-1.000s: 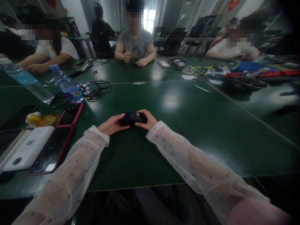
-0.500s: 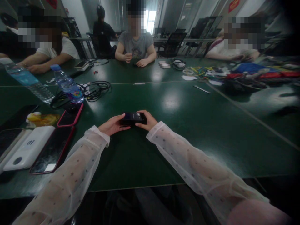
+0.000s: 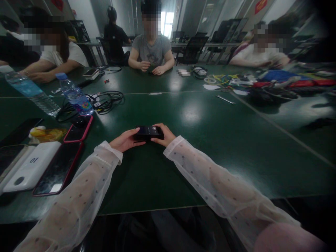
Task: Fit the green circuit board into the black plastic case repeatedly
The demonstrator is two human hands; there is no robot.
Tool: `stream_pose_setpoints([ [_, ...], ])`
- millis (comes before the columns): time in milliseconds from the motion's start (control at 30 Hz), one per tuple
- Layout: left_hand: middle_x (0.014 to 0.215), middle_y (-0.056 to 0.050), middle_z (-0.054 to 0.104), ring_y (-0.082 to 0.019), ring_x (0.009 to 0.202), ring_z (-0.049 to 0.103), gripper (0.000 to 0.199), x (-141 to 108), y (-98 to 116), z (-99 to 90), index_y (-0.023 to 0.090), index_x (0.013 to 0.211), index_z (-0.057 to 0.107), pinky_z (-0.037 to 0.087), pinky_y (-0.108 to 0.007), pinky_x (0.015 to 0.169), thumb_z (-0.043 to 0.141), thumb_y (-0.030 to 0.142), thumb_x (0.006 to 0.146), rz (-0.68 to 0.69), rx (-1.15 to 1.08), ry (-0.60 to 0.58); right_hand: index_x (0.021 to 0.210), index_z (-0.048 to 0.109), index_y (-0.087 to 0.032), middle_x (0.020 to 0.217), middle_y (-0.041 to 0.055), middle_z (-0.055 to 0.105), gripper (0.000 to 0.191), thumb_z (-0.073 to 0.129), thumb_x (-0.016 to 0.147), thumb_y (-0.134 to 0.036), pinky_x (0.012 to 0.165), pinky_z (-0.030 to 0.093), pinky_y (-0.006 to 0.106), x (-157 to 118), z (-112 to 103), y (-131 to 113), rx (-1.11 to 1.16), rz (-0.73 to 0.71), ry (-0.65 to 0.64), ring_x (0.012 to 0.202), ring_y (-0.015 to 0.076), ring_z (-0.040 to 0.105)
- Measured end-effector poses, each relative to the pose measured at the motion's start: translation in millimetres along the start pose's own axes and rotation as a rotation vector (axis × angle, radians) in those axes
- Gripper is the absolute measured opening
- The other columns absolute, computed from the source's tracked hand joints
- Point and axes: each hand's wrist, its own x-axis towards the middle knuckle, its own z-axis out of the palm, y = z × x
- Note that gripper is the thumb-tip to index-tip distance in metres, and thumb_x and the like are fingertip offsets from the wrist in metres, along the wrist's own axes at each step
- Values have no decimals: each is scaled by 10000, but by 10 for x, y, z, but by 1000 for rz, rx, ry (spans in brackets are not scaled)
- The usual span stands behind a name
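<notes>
A small black device (image 3: 148,133) with a dark screen and small light markings lies level between my hands, over the green table (image 3: 147,182). My left hand (image 3: 126,139) grips its left end, thumb on top and fingers along the near side. Around its right end my right hand (image 3: 166,135) is closed, with the thumb at the near edge. Sheer white dotted sleeves cover both forearms. The undersides of the device and some fingertips are hidden.
At the left are phones (image 3: 59,168), a white power bank (image 3: 33,166), bottles (image 3: 76,96) and black cables (image 3: 110,101). A wrench (image 3: 225,99) lies right of centre, with a cable pile (image 3: 283,82) beyond. Several people sit around; one person (image 3: 151,52) is opposite.
My hands and the device hold almost the same position. Across the table, the opposite person's hands have shifted slightly around a small object.
</notes>
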Motion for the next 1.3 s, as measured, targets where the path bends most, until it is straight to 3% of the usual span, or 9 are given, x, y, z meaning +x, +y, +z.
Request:
stream_pose_setpoints([
  [300,1239,-165,618,-274,1192,576,358,-5,3,3,137,1234,571,440,-458,1057,594,274,905,-4,-15,-3,1233,462,-245,1192,103,563,563,737,746,-302,954,470,498,-2,-8,-28,-29,-5,-3,1113,285,537],
  [600,1203,-181,634,-283,1160,593,352,-4,4,22,116,1223,573,454,-467,1026,597,275,910,-1,-24,14,1300,445,-268,1292,92,559,608,719,762,-344,994,438,496,-2,19,-44,-47,-103,31,1135,283,533],
  [800,1249,-183,608,-269,1119,622,432,19,7,11,134,1275,534,464,-443,1011,540,406,939,-39,-53,29,1228,486,-265,1233,77,590,522,716,764,-338,987,440,488,3,1,-21,30,-98,37,1127,275,548],
  [967,1240,-183,618,-264,1083,650,486,49,-3,-24,153,1344,477,442,-435,1015,483,448,958,-62,-80,24,1194,483,-254,1212,79,592,557,742,727,-412,976,454,467,42,-1,54,199,-41,48,1115,265,582],
  [1300,1196,-166,639,-260,1088,648,433,23,26,47,139,1285,494,423,-438,1039,485,427,960,-81,-68,66,1203,460,-245,1192,102,619,704,708,679,-644,977,467,448,168,-366,88,391,9,177,1139,279,595],
])
